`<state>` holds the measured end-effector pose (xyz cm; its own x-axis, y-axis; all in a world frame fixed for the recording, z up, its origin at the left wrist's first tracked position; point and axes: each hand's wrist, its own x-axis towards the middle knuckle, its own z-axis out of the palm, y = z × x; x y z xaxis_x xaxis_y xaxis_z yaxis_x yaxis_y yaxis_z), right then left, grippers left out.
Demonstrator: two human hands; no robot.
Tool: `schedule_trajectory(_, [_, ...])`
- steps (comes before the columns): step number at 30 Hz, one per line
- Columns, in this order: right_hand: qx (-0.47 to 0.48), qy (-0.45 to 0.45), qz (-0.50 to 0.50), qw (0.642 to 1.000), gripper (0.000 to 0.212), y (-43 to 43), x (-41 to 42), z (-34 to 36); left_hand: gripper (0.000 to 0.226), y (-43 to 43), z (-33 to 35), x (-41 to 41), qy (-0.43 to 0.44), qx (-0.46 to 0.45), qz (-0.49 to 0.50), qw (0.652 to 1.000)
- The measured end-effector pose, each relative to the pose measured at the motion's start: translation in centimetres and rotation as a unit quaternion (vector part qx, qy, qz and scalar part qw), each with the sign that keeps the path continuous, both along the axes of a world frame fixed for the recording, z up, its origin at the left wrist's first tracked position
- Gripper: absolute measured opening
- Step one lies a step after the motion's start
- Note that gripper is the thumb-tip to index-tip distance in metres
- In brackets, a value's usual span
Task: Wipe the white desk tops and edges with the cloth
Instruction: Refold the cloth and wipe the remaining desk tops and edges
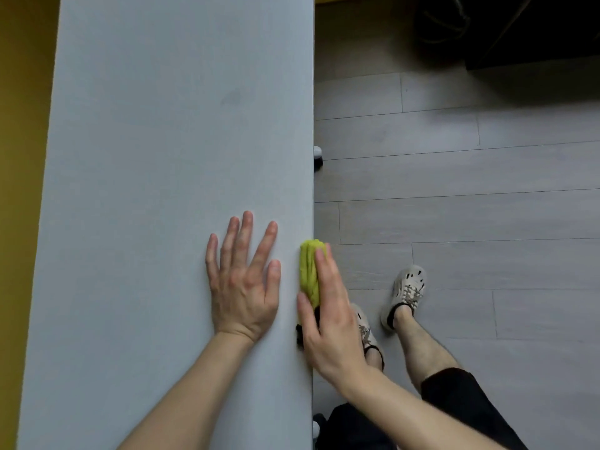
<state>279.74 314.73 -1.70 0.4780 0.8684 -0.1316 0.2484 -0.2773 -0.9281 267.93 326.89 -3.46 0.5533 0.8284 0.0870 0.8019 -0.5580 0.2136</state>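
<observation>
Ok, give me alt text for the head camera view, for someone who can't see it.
A person's right hand holds a yellow-green cloth against the right edge of a white desk, while the left hand rests flat on its top. Grey plank floor alongside.

From my station I see the white desk top running 6 to 12 o'clock, with a faint smudge toward 12. The left hand lies flat on it near 6; the green cloth hugs its 3 o'clock edge.
</observation>
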Motion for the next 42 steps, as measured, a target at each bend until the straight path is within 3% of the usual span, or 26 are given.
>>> schedule_trajectory(8, [0.01, -0.019, -0.054, 0.998, 0.073, 19.5, 11.5, -1.1, 0.058, 0.0, -0.3, 0.0, -0.003, 0.012, 0.002, 1.0])
schedule_trajectory(11, [0.021, -0.026, -0.064, 0.997, 0.073, 16.9, 9.5, -1.3, 0.058, 0.0, -0.3, 0.0, -0.002, 0.014, 0.0, 1.0])
schedule_trajectory(16, [0.016, 0.01, 0.002, 1.0, 0.077, -0.4, -0.4, -0.5, 0.058, 0.1, -0.3, -0.1, -0.006, 0.013, 0.0, 1.0])
schedule_trajectory(18, [0.001, 0.005, 0.032, 0.999, 0.078, -3.2, -1.5, -0.2, 0.058, 0.1, -0.4, -0.1, -0.005, 0.013, 0.001, 1.0])
schedule_trajectory(26, [-0.007, -0.008, -0.041, 0.999, 0.07, 14.7, 8.6, -0.8, 0.058, 0.1, -0.6, 0.2, -0.001, 0.028, 0.002, 1.0])
schedule_trajectory(29, [0.009, -0.01, -0.049, 0.999, 0.066, 11.4, 6.3, -1.0, 0.057, 0.1, -0.7, 0.2, -0.005, 0.031, 0.004, 0.999])
schedule_trajectory(35, [-0.023, 0.032, 0.048, 0.998, 0.069, -8.9, -5.0, 1.0, 0.057, 0.1, -0.8, 0.0, -0.002, 0.028, 0.003, 1.0])
schedule_trajectory(37, [-0.022, 0.022, 0.043, 0.999, 0.068, -7.1, -4.0, 0.2, 0.057, 0.2, -0.8, 0.0, -0.003, 0.028, 0.004, 1.0])
schedule_trajectory(42, [0.0, 0.011, -0.037, 0.999, 0.065, 7.9, 4.3, -1.0, 0.057, 0.2, -0.5, 0.1, -0.001, 0.033, 0.004, 0.999])
